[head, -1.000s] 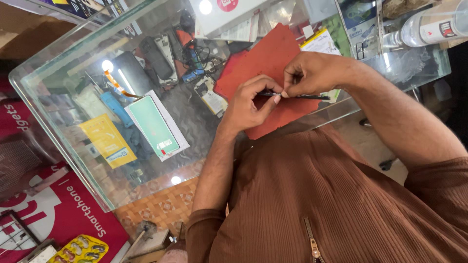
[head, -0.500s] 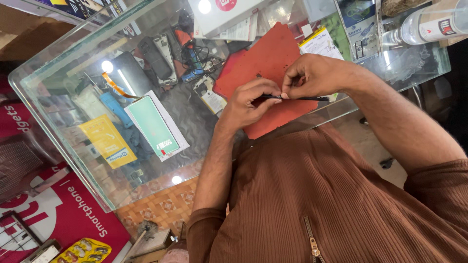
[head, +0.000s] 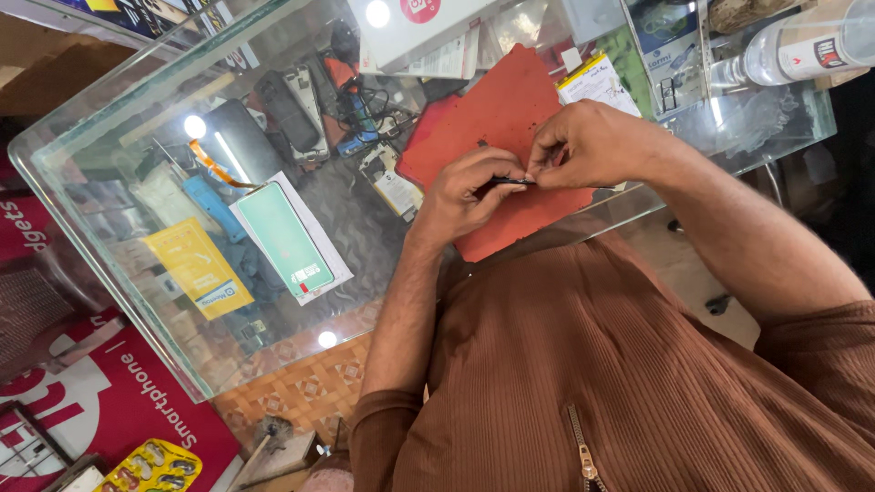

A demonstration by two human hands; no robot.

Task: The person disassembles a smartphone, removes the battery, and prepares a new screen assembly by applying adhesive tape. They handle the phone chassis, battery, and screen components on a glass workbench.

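Note:
My left hand (head: 469, 193) and my right hand (head: 592, 146) meet fingertip to fingertip over a red mat (head: 497, 109) that lies on a glass counter (head: 109, 237). Between them they pinch a thin dark tool (head: 513, 182), like tweezers or a slim strip. Its fine tip sticks out to the right under my right hand. Any small part held at the fingertips is hidden by the fingers. My brown ribbed shirt fills the lower right.
Under the glass lie a green-screened phone panel (head: 284, 239), a yellow packet (head: 199, 266), dark phones and cables (head: 301, 109). A clear bottle (head: 788, 50) lies at the top right. A white box (head: 428, 27) sits at the back. A red poster (head: 118, 410) is at the lower left.
Both hands stay together on the thin tool over the red mat. The fingers shift only slightly.

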